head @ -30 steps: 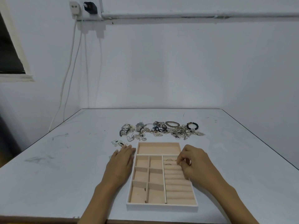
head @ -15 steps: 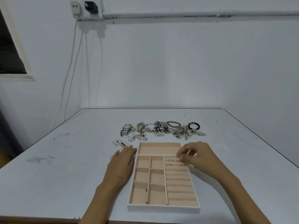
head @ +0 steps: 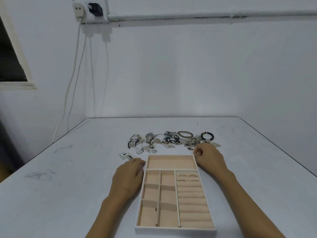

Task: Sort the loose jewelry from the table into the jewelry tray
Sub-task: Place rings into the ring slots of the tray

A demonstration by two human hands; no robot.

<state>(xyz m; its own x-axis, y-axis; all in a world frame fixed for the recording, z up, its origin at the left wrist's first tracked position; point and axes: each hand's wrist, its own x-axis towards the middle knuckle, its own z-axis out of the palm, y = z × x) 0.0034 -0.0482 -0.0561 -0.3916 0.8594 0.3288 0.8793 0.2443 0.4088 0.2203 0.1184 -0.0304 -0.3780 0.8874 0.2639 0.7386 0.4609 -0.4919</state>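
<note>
- The jewelry tray (head: 175, 230) sits on the white counter (head: 68, 177) near its front edge, straight ahead of the person. It has a white outer wall and a pink lining.
- The tray has one wide compartment across the far end, six small square compartments on the left, and a column of ring rolls on the right.
- A few rings (head: 187, 176) stand in the two farthest ring rolls. The other compartments show only lining.
- The loose jewelry (head: 169, 143) lies in a tangled row on the counter just beyond the tray's far edge.
- In that row are two silver watches (head: 134, 140) at the left, a brown beaded bracelet (head: 185, 134), and a black beaded bracelet (head: 207, 136) at the right end.
- Small earring cards (head: 126, 155) lie apart from the row, near the tray's far left corner.
- The left hand (head: 128, 176) rests palm down on the counter against the tray's left side. Its fingers are relaxed and hold nothing, and the fingertips reach the wall by the wide compartment.
- The right hand (head: 209, 158) is at the tray's far right corner, just short of the jewelry row. Its fingers are curled downward, and I cannot tell whether they hold anything.
- On the wall behind are a socket block (head: 89, 9) and white cables (head: 75, 74) hanging down from it.
</note>
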